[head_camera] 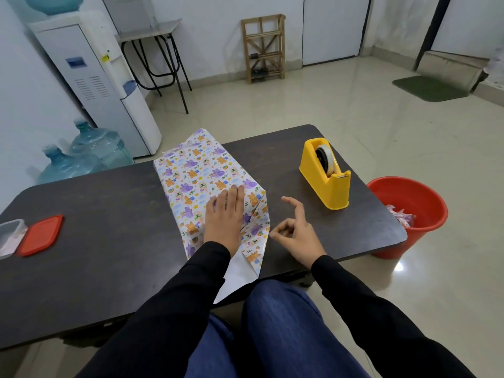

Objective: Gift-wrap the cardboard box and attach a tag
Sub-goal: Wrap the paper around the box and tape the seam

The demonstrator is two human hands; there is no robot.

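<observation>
A box covered in white wrapping paper (pixel 201 175) with purple and orange cartoon animals lies on the dark table (pixel 109 227), running away from me. Its near end is loose: a folded flap (pixel 240 274) with a white underside hangs over the table's front edge. My left hand (pixel 225 214) lies flat on top of the wrapped box near that end, pressing the paper down. My right hand (pixel 296 233) hovers just right of the box with fingers loosely curled and the index finger raised; it holds nothing I can make out.
A yellow tape dispenser (pixel 327 173) stands at the right of the table. A clear container (pixel 9 237) and its red lid (pixel 41 236) lie at the left edge. A red bucket (pixel 409 214) with paper scraps stands on the floor to the right. Water bottles (pixel 87 156) stand far left.
</observation>
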